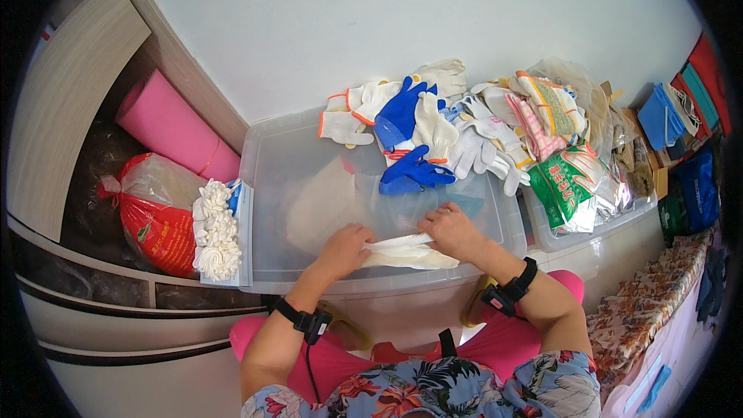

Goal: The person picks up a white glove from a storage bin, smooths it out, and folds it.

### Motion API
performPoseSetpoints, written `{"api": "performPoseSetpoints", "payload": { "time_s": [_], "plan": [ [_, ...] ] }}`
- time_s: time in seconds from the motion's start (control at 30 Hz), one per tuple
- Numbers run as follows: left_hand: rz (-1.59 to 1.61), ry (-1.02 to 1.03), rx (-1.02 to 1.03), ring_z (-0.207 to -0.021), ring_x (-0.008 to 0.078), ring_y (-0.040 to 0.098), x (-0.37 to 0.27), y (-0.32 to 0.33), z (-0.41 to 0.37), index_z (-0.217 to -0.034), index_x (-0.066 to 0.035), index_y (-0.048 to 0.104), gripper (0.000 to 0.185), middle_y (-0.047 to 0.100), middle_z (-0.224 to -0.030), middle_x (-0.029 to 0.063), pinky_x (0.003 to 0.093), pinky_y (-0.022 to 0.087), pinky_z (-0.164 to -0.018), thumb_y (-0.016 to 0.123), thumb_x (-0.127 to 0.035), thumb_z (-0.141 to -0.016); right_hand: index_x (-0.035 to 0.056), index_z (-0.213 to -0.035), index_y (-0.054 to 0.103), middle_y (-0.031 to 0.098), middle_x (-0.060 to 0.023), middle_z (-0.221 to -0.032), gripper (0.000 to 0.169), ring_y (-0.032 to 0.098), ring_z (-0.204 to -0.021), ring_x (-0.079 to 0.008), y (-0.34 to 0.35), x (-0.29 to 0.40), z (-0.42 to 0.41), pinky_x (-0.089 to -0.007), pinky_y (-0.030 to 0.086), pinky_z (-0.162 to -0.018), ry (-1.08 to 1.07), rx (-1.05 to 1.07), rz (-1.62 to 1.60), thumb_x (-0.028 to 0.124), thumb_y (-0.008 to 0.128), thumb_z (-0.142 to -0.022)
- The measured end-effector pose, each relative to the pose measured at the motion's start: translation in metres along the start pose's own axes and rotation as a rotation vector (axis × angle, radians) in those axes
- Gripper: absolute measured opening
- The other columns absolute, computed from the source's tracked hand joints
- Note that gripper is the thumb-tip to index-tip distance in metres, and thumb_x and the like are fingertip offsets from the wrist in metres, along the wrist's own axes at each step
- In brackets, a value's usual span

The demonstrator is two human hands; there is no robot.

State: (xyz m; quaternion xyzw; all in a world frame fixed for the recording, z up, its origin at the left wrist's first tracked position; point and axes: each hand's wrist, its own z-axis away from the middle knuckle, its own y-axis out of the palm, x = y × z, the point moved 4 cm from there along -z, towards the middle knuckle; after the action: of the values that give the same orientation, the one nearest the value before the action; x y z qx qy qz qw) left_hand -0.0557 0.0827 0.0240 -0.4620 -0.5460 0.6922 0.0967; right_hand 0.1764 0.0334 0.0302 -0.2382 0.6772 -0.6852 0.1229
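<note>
My left hand (347, 247) pinches the left end of a white cloth item (406, 255), probably a glove, lying low over a translucent plastic bin lid (270, 165). The upper edge of the same item is gripped by my right hand (451, 227), and its free end hangs toward me. Part of the cloth is hidden by my fingers. Just beyond my hands lies a blue work glove (413, 173), at the front of a loose heap of white knit gloves (438, 128) and grey ones. Another blue glove (401, 113) rests on the heap.
At left, bundled white gloves (216, 232) sit on a box, beside a red plastic bag (159, 232) and a pink roll (177, 122). On the right, a second bin (554, 244) carries a green package (563, 186) and folded towels (548, 107). A wall stands behind.
</note>
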Motion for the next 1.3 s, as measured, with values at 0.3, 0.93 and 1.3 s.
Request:
{"api": "performPoseSetpoints", "payload": {
  "time_s": [0.3,0.93,1.3],
  "plan": [
    [-0.011,0.022,-0.226,-0.094,0.0329,0.060,-0.002,-0.007,-0.006,-0.088,-0.007,0.062,0.017,0.059,-0.093,0.0109,0.0421,0.052,-0.079,0.071,0.001,-0.074,0.0095,-0.097,0.059,0.055,-0.0079,-0.097,0.024,0.060,-0.095,-0.0262,-0.012,-0.003,-0.004,-0.0373,0.051,-0.079,-0.079,-0.240,0.025,0.011,0.069,-0.075],
    [-0.052,0.259,-0.278,-0.111,0.0344,0.057,-0.030,-0.020,-0.007,-0.106,-0.003,0.064,0.032,0.062,-0.111,0.0137,0.0429,0.049,-0.095,0.075,-0.013,-0.078,0.0113,-0.094,0.056,0.051,-0.0067,-0.093,0.015,0.057,-0.092,-0.0236,0.001,0.015,0.012,-0.0347,0.051,-0.074,-0.180,-0.298,0.069,0.015,0.061,-0.081],
    [-0.102,0.384,-0.213,-0.117,0.0322,0.059,-0.039,0.031,-0.017,-0.117,-0.005,0.068,0.040,0.065,-0.122,0.0109,0.0410,0.049,-0.102,0.068,0.001,-0.078,0.0103,-0.095,0.057,0.051,-0.0060,-0.092,0.016,0.057,-0.091,-0.0227,-0.001,0.018,0.016,-0.0338,0.050,-0.075,-0.202,-0.321,0.078,0.016,0.061,-0.080]
  ]
}}
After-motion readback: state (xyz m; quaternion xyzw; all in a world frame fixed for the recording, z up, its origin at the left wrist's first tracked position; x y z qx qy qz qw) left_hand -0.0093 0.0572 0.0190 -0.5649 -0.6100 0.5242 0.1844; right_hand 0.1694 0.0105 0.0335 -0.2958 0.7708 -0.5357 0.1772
